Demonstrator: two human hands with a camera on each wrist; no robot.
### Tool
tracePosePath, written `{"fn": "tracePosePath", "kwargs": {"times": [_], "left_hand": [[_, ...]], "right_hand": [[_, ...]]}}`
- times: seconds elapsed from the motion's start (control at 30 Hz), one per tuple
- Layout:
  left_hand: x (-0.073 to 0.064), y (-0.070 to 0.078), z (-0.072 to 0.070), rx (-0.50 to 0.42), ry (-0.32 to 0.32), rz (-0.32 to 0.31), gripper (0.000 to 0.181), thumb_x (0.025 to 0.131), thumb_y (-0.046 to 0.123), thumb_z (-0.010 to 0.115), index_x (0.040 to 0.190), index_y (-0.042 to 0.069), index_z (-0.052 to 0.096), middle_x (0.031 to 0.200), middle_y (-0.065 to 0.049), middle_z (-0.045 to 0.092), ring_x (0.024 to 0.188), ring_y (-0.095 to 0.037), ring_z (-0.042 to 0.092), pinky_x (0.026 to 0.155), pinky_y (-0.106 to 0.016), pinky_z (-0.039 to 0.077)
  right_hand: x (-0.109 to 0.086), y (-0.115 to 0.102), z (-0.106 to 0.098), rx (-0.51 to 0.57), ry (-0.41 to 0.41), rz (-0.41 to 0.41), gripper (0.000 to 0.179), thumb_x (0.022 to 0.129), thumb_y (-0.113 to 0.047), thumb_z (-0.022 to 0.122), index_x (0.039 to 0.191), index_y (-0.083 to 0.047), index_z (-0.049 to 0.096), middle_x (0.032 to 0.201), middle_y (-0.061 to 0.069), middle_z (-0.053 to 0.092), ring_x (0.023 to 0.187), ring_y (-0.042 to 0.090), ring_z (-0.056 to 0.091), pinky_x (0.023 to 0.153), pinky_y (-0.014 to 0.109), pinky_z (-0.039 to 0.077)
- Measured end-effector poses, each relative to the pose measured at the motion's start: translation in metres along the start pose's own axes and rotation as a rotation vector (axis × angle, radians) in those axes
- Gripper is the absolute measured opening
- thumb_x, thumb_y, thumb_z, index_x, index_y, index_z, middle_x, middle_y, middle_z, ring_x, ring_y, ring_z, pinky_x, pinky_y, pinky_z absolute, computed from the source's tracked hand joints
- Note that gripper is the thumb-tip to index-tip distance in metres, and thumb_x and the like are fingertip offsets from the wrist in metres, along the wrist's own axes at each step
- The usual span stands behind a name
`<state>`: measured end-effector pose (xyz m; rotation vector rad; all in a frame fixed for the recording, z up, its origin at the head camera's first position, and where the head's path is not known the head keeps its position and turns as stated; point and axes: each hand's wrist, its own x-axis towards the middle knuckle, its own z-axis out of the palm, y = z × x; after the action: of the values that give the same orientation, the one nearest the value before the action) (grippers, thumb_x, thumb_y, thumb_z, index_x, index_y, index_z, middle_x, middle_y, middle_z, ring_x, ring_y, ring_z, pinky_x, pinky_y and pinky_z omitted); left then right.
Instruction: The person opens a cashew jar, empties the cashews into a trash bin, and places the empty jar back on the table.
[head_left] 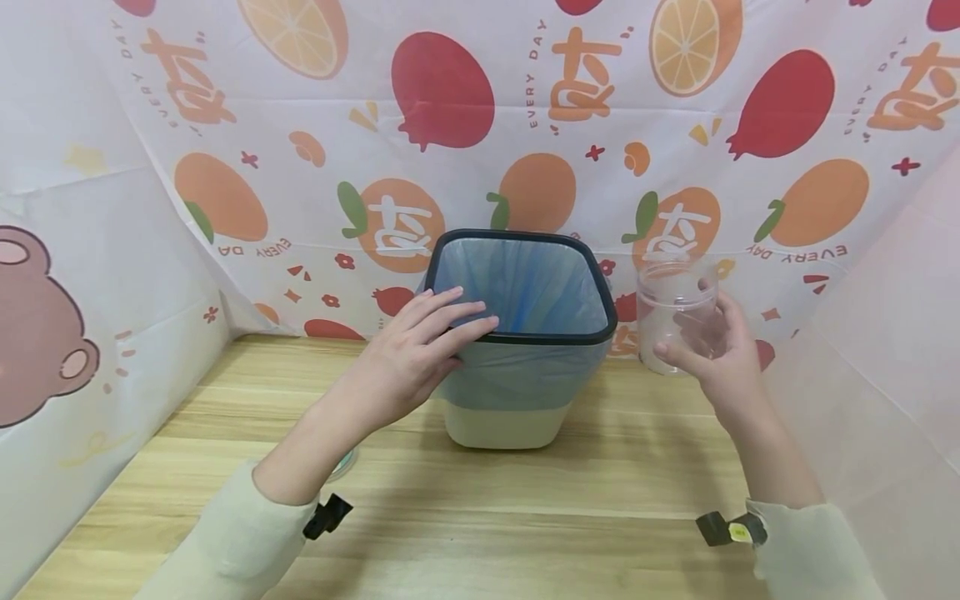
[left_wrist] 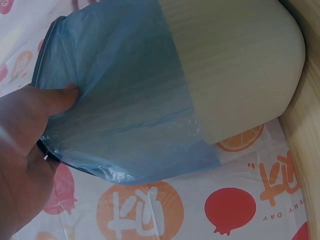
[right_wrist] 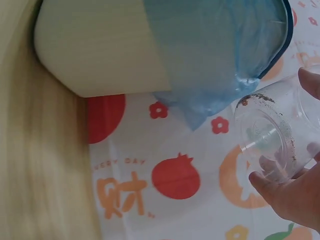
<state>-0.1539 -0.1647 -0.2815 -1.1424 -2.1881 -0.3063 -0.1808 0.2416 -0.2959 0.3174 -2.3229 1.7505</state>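
A pale trash bin [head_left: 504,429] lined with a blue plastic bag [head_left: 525,375] stands upright on the table, its black rim [head_left: 555,339] facing up. My left hand [head_left: 420,346] grips the near-left part of that rim, fingers over the edge and thumb outside against the bag, as the left wrist view shows. To the right of the bin, my right hand [head_left: 723,358] holds a clear plastic jar [head_left: 671,304] between thumb and fingers. The jar is see-through, with brown crumbs stuck around its bottom in the right wrist view. Its base is close to the bag's overhang.
A round lid-like object [head_left: 343,465] lies on the wooden table [head_left: 480,533], partly hidden under my left forearm. Behind the bin hangs a white fruit-printed cloth [head_left: 510,183]. Pale cloth walls close in the left and right sides.
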Motion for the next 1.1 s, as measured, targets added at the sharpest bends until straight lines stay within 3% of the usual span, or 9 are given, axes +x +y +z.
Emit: {"fn": "tracePosePath", "kwargs": {"times": [0.43, 0.67, 0.83, 1.1], "left_hand": [[-0.001, 0.000, -0.001, -0.002, -0.003, -0.006, 0.073, 0.083, 0.004, 0.079, 0.148, 0.021, 0.049, 0.147, -0.004, 0.052, 0.143, -0.032, 0.039, 0.117, -0.053, 0.031], [-0.001, 0.002, -0.001, -0.002, 0.002, -0.006, 0.073, 0.082, 0.004, 0.080, 0.147, 0.021, 0.050, 0.147, -0.005, 0.053, 0.142, -0.033, 0.040, 0.116, -0.055, 0.032], [-0.001, 0.002, 0.000, -0.007, 0.011, -0.004, 0.074, 0.081, 0.004, 0.081, 0.147, 0.021, 0.051, 0.146, -0.005, 0.053, 0.141, -0.034, 0.041, 0.115, -0.056, 0.033], [-0.002, 0.001, -0.001, -0.003, 0.004, -0.002, 0.074, 0.083, 0.005, 0.080, 0.148, 0.021, 0.050, 0.147, -0.004, 0.052, 0.143, -0.032, 0.039, 0.116, -0.055, 0.032]], "right_hand": [[-0.023, 0.039, 0.008, 0.033, 0.003, 0.067, 0.088, 0.087, -0.013, 0.078, 0.156, -0.028, 0.026, 0.150, 0.009, 0.044, 0.137, 0.030, 0.045, 0.095, 0.011, 0.046], [-0.035, 0.057, 0.014, 0.097, -0.001, 0.079, 0.088, 0.087, -0.006, 0.076, 0.157, -0.019, 0.024, 0.145, 0.004, 0.048, 0.135, 0.026, 0.046, 0.101, 0.014, 0.044], [-0.041, 0.065, 0.017, 0.113, -0.008, 0.094, 0.089, 0.087, -0.005, 0.076, 0.157, -0.022, 0.024, 0.148, 0.005, 0.046, 0.136, 0.026, 0.047, 0.100, 0.015, 0.045], [-0.053, 0.082, 0.018, 0.149, -0.074, 0.091, 0.090, 0.086, 0.003, 0.073, 0.156, -0.021, 0.022, 0.157, 0.013, 0.035, 0.138, 0.013, 0.045, 0.107, 0.018, 0.040]]}}
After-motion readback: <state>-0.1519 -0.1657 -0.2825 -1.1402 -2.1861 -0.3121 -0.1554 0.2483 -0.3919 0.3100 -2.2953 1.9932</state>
